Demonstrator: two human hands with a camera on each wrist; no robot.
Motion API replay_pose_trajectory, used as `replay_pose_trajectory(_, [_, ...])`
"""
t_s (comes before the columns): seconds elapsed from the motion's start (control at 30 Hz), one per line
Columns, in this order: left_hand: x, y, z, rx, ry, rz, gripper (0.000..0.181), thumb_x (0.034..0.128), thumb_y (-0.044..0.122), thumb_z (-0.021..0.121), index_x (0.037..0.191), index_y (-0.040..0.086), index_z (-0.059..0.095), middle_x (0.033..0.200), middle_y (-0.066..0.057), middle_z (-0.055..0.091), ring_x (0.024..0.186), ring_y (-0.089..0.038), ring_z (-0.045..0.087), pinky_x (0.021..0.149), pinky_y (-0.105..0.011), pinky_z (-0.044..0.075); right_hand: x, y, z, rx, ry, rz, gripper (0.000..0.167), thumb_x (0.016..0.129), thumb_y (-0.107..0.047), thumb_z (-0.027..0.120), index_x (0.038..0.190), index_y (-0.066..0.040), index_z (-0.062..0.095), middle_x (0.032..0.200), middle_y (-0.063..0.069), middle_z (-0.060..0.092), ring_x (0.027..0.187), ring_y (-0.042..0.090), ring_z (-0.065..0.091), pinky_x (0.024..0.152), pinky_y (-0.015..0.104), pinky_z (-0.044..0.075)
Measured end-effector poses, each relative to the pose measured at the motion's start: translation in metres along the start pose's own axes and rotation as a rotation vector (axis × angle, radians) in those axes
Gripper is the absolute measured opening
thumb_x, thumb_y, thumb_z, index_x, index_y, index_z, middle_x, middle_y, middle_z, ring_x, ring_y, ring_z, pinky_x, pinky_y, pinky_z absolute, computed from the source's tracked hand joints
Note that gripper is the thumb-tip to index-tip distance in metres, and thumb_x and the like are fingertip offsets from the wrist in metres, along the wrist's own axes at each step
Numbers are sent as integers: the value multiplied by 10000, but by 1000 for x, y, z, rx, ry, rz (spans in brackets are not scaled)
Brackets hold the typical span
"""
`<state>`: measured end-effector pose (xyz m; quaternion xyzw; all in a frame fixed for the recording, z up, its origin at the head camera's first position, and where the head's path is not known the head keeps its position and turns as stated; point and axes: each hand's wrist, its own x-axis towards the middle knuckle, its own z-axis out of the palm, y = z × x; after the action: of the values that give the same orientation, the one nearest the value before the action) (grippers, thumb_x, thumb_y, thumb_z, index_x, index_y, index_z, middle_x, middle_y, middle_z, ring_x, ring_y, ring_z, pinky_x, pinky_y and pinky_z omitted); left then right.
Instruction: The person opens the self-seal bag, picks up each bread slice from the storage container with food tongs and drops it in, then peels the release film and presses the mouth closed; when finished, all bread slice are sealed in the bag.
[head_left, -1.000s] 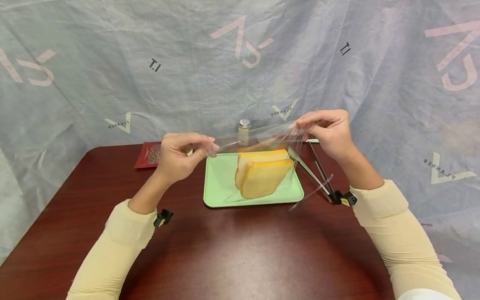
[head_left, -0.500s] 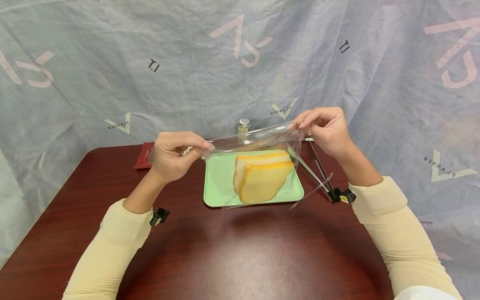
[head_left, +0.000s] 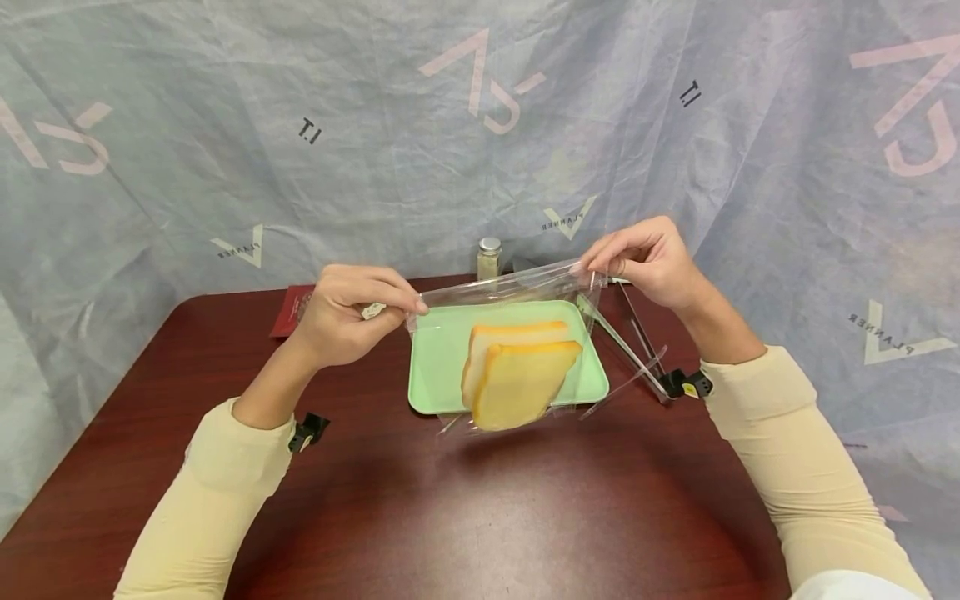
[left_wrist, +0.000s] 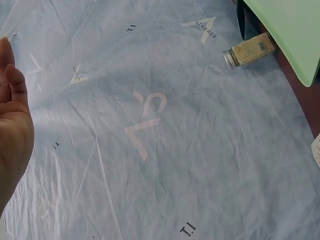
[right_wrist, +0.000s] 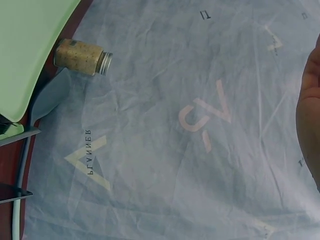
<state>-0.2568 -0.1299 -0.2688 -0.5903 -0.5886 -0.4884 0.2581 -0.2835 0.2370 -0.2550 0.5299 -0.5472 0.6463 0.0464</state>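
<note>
My left hand pinches one upper corner of a clear plastic bag, while my right hand pinches the other. Between them the bag's top edge is stretched fairly straight, higher at the right. Two thick slices of bread, yellow with orange crust, stand slightly tilted inside the bag. They hang over the front edge of a light green tray, and a shadow falls on the table below. In the wrist views only part of the left hand and right hand shows; the bag's grip is mostly out of sight there.
Metal tongs lie right of the tray, crossed by a clear strip. Behind the tray stands a spice jar, near a grey spatula. A red packet lies at the left, on the dark wooden table.
The bag with the bread has come toward me, from over the tray to past its front edge. My right hand has shifted slightly left and down; the bag's top now looks flatter.
</note>
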Motion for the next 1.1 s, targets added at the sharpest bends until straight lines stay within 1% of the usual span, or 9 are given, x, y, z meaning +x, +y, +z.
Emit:
replay_pose_trajectory(0.17, [0, 1, -4, 12, -23, -29, 271, 800, -107, 569, 803, 71, 774, 781, -49, 722, 619, -74, 638, 492, -186, 379, 3, 2, -3, -10, -48, -3, 268, 876, -21, 725, 786, 223, 662, 904, 217, 738, 830, 271, 739, 693, 307, 587])
replay_pose_trajectory(0.27, [0, 2, -6, 12, -40, -37, 295, 794, -120, 562, 811, 78, 780, 784, -47, 724, 625, -77, 639, 509, -193, 400, 5, 4, -5, -33, -78, 11, 237, 885, 13, 708, 785, 222, 660, 917, 210, 740, 823, 266, 737, 693, 298, 584])
replay_pose_trajectory(0.4, [-1, 3, -7, -12, -71, -61, 329, 783, -154, 551, 827, 74, 784, 792, -61, 724, 624, -103, 639, 529, -206, 444, 6, 7, -8, -91, -92, 38, 123, 868, 204, 587, 768, 210, 658, 922, 182, 747, 854, 259, 738, 708, 284, 580])
replay_pose_trajectory(0.53, [-1, 3, -8, -8, -77, -90, 311, 779, -155, 566, 805, 72, 776, 799, -59, 725, 641, -114, 630, 536, -210, 432, 7, 8, -8, -181, -83, 69, 260, 801, 308, 459, 758, 175, 678, 913, 131, 756, 868, 228, 737, 727, 271, 575])
replay_pose_trajectory(0.67, [-3, 1, -11, -4, -88, -97, 290, 758, -166, 567, 770, 54, 757, 779, -70, 716, 669, -118, 637, 566, -213, 443, 10, 10, -5, -264, -89, 116, 294, 846, 290, 455, 785, 146, 703, 909, 107, 758, 861, 200, 731, 738, 263, 569])
replay_pose_trajectory(0.8, [-5, 1, -13, -23, -98, -128, 305, 757, -150, 520, 741, 53, 747, 773, -73, 715, 653, -125, 653, 558, -216, 468, 12, 12, -4, -314, -78, 133, 267, 865, 280, 485, 804, 148, 709, 901, 114, 757, 854, 195, 732, 750, 277, 570])
replay_pose_trajectory(0.93, [-7, 2, -17, -68, -52, -162, 301, 779, -110, 477, 722, 35, 735, 773, -87, 704, 608, -138, 638, 438, -184, 351, 10, 13, -8, -369, -33, 124, 266, 848, 293, 502, 802, 142, 716, 889, 72, 759, 823, 161, 726, 712, 254, 564])
replay_pose_trajectory(1.0, [-8, 2, -18, -38, -25, -188, 277, 800, -98, 494, 730, 24, 733, 774, -83, 699, 588, -122, 610, 418, -177, 291, 7, 13, -11, -400, -15, 115, 279, 843, 298, 499, 793, 133, 719, 883, 38, 759, 817, 137, 719, 694, 237, 557])
replay_pose_trajectory(1.1, [-9, 2, -17, 75, 8, -286, 197, 852, -65, 570, 790, 16, 738, 848, -67, 713, 636, -110, 620, 473, -180, 401, 7, 12, -13, -417, 10, 99, 306, 839, 308, 477, 785, 131, 719, 876, 19, 756, 793, 123, 711, 678, 220, 552])
